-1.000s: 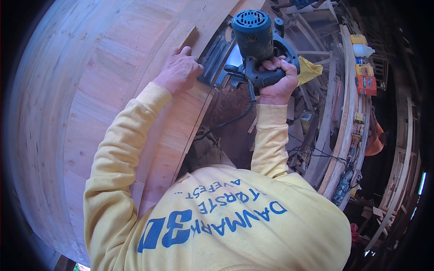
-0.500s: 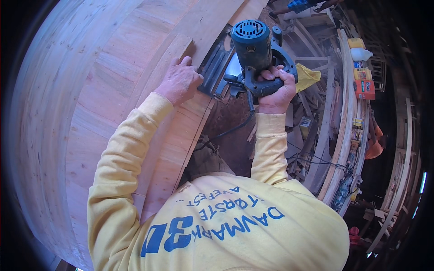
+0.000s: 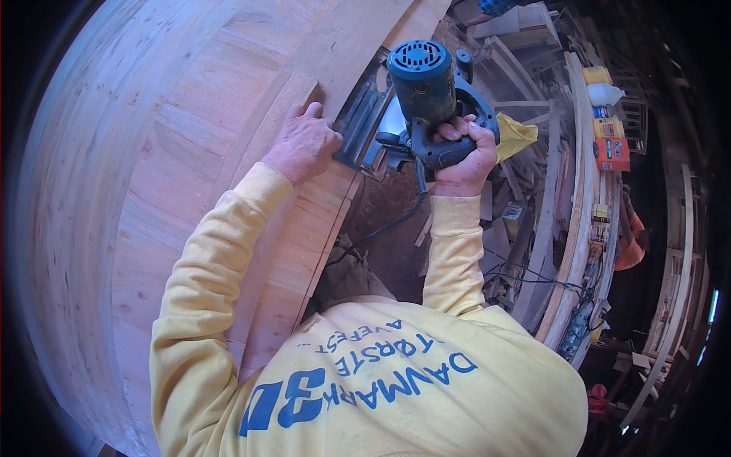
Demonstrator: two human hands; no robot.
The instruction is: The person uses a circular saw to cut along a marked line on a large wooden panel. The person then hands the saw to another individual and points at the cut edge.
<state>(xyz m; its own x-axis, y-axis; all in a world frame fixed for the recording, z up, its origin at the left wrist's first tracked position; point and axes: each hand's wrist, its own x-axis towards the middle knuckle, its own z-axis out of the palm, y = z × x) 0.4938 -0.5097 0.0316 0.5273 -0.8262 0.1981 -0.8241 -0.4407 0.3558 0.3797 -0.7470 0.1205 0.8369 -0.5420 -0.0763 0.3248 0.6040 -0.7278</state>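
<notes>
A blue circular saw point(image 3: 421, 80) sits over the edge of a wooden panel point(image 3: 301, 232), right-hand point(image 3: 466, 166) fingers wrapped around its handle point(image 3: 448, 156), while the left hand point(image 3: 303, 145) rests beside it on a wooden strip point(image 3: 291, 94), grip unclear.

Floor: reddish-brown surface point(image 3: 381, 199), dim. Right of it, a jumbled heap of greyish-pale wooden offcuts point(image 3: 542, 221). Beyond: a long, pale-brown wooden beam point(image 3: 580, 190), with yellow, white and red-orange containers point(image 3: 612, 154) lined along it. Far right dark; long, thin, pale timber strips point(image 3: 683, 266); narrow bluish-white slits of light point(image 3: 713, 306).
</notes>
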